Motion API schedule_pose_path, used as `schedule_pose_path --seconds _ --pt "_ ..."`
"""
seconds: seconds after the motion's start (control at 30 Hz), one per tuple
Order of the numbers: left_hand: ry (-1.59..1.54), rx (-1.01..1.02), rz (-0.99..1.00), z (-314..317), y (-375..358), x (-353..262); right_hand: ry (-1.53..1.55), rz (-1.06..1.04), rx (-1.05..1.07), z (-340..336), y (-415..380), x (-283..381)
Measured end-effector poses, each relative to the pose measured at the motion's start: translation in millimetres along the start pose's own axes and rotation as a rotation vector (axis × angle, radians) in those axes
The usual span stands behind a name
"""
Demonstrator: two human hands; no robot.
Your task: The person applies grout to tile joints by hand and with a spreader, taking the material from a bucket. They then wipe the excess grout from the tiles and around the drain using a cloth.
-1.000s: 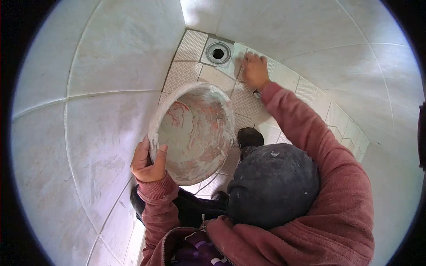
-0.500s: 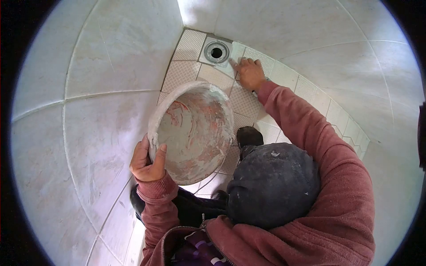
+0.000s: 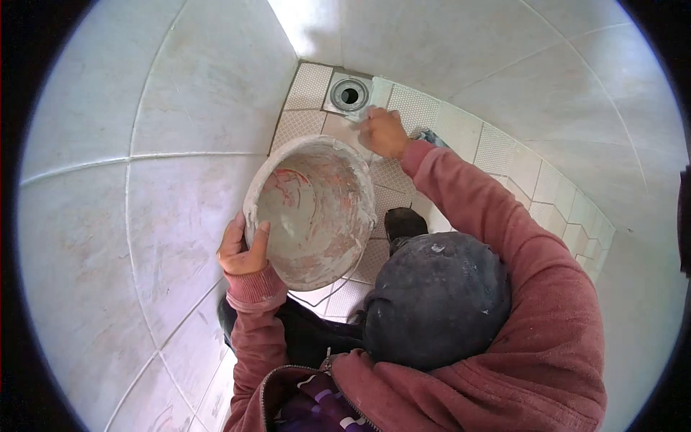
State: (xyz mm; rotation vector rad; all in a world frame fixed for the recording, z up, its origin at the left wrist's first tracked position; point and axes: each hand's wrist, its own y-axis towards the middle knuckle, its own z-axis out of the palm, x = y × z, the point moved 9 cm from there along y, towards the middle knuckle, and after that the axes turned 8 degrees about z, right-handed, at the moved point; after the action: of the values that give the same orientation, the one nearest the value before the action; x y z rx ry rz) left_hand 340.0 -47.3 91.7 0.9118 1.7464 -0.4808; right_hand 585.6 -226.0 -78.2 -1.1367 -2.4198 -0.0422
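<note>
My left hand (image 3: 243, 248) grips the left rim of a bucket (image 3: 317, 205), thumb on the inside. The bucket is tilted so that its mouth faces me. Grey, dried-looking residue coats its inside, with reddish streaks. My right hand (image 3: 384, 133) is at the tiled floor, just right of and below a round floor drain (image 3: 350, 95) in a square metal plate. Its fingers are curled in and slightly blurred; what they hold, if anything, is hidden. A crumpled grey-blue item (image 3: 430, 137) shows beside my right wrist, partly covered by the sleeve.
Tiled walls (image 3: 201, 108) close in on the left and at the back. Patterned floor tiles (image 3: 414, 108) run along the back wall. My knee (image 3: 439, 299) in dark trousers and my dark shoe (image 3: 405, 222) are right of the bucket.
My right hand has drawn back toward me and slightly left from the tile beside the drain, its fingers now curled. The grey-blue item has come into sight. My left hand still holds the bucket.
</note>
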Motion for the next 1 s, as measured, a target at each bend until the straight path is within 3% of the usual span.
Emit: schedule_pose_path --seconds 0.07,0.17,0.2,0.27,0.33,0.4,0.63,0.7,0.73,0.8,0.83,0.9,0.93,1.0 --pt "-0.003 -0.011 -0.078 3 2 -5 0.320 -0.008 -0.300 -45 -7 0" --pt "0.007 0.001 -0.085 5 7 -9 0.610 -0.153 -0.377 -114 -42 29" --pt "-0.028 -0.006 -0.105 5 8 0 0.625 -0.156 -0.364 -108 -50 43" --pt "-0.060 -0.026 -0.127 4 8 6 0.617 -0.548 -0.144 -90 -73 109" --pt "-0.186 -0.059 -0.170 8 7 8 0.409 -0.552 0.074 -34 -84 146" --pt "-0.159 -0.067 -0.123 8 7 10 0.261 -0.336 0.549 20 -90 161" --pt "-0.028 -0.037 -0.006 5 -1 18 0.158 -0.430 0.807 133 -86 178" --pt "-0.037 -0.049 0.023 5 -4 14 0.043 -0.856 0.692 144 -104 198" --pt "-0.046 -0.050 0.055 5 -6 11 0.041 -0.863 0.694 151 -107 200" --pt "-0.024 -0.059 0.078 2 -6 13 0.359 -0.256 0.973 182 -99 174" --pt "-0.006 -0.061 0.103 1 -6 13 0.351 -0.258 0.976 166 -102 179" --pt "-0.017 -0.069 0.095 0 -6 18 0.324 0.038 1.117 125 -113 173" --pt "-0.020 -0.070 0.088 -1 -8 20 0.311 0.035 1.120 125 -115 171" --pt "0.001 -0.092 0.087 -8 -12 22 0.487 0.158 1.179 125 -119 167"
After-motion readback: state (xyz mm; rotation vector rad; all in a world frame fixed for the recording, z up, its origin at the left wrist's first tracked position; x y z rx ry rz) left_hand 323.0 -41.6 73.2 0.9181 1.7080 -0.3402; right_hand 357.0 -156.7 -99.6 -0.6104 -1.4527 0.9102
